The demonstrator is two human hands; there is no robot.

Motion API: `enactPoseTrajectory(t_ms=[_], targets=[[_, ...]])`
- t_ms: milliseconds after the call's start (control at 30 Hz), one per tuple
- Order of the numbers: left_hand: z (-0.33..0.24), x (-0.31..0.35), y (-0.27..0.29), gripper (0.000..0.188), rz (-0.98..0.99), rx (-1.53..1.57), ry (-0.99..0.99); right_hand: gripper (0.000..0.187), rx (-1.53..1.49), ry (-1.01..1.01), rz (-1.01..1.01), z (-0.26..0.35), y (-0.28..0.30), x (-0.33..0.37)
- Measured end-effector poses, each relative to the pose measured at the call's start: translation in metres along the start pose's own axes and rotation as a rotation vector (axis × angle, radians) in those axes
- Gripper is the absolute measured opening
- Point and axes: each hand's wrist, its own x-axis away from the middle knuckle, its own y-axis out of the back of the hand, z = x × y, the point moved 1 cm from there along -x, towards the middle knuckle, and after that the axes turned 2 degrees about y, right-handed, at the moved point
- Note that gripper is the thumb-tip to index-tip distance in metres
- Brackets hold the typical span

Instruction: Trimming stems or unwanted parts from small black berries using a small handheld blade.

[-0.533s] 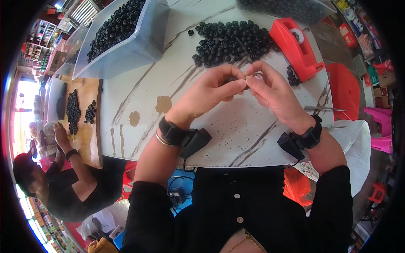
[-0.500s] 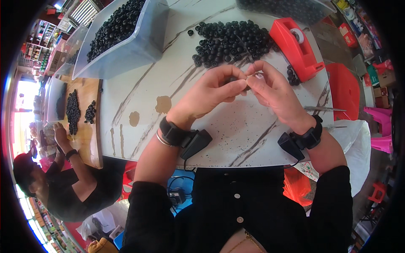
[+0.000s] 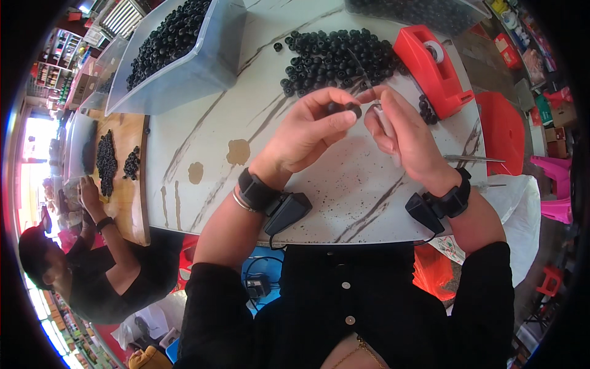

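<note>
My left hand is closed, with dark round balls, like berries or beads, held at its thumb and fingertips. Close beside it, my right hand wraps round a slim white-handled tool. A thin, faint strip, perhaps its blade, slants up from there in front of a pile of similar dark balls on the table; its exact kind is hard to make out. Both hands are raised above the tabletop, their fingertips nearly meeting.
A marble-patterned table bears dark specks and brown stains. Around its far side stand a clear tub of dark balls and a red tape dispenser. Scissors-like metal lies at right. A person works at a wooden board.
My hands have drawn slightly apart, showing the dark balls in the left fingers. My right hand has turned, and more of the white handle shows. The other person's hand has shifted slightly.
</note>
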Motion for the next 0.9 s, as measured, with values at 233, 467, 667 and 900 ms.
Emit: enactPoseTrajectory(t_ms=[233,467,667,900], targets=[[-0.0028,-0.0012,0.0007,0.012,-0.082,0.113,-0.049,0.031,0.098,0.061,0.003,-0.0021,-0.0035,0.0017],[0.0008,-0.0034,0.0011,0.013,-0.094,0.118,-0.136,0.032,0.309,0.147,0.027,-0.0014,-0.0047,0.0036],[0.0056,-0.0039,0.0026,0.013,-0.138,0.098,-0.148,0.030,0.419,0.234,-0.015,0.0003,-0.0072,0.0055],[0.0031,-0.0032,0.0023,0.013,-0.118,0.077,-0.120,0.031,0.456,0.278,0.023,-0.0029,-0.0040,0.0054]])
